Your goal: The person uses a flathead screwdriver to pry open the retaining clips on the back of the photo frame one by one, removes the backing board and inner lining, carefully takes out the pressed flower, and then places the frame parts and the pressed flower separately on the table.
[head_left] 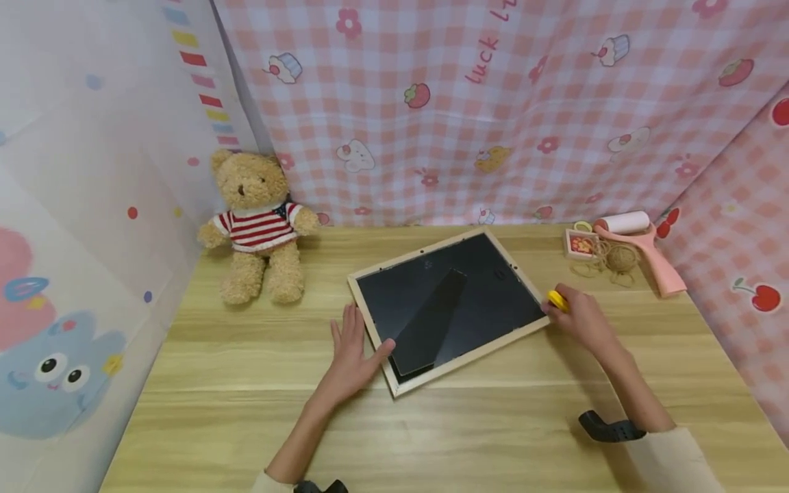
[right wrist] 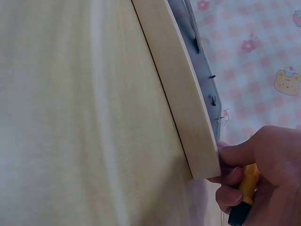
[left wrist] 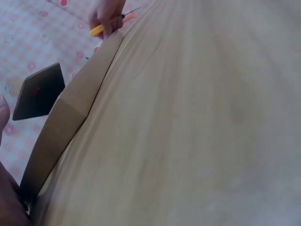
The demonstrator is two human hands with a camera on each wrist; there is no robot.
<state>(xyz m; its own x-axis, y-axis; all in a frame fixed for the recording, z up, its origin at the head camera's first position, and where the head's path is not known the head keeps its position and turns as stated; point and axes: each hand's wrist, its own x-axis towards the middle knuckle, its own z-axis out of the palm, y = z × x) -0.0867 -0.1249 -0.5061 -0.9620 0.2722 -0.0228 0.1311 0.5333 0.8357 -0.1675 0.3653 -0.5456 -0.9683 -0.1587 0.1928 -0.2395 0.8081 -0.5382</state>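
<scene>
In the middle of the wooden bench [head_left: 259, 411], a picture frame [head_left: 448, 309] is lying face down, its black backing and stand showing. The left hand [head_left: 351, 356] is resting flat with fingers spread against the frame's near left corner. The right hand [head_left: 582, 318] is gripping a yellow-handled tool [head_left: 557, 300] at the frame's right corner. A teddy bear [head_left: 259, 222] is sitting behind, well apart.
</scene>
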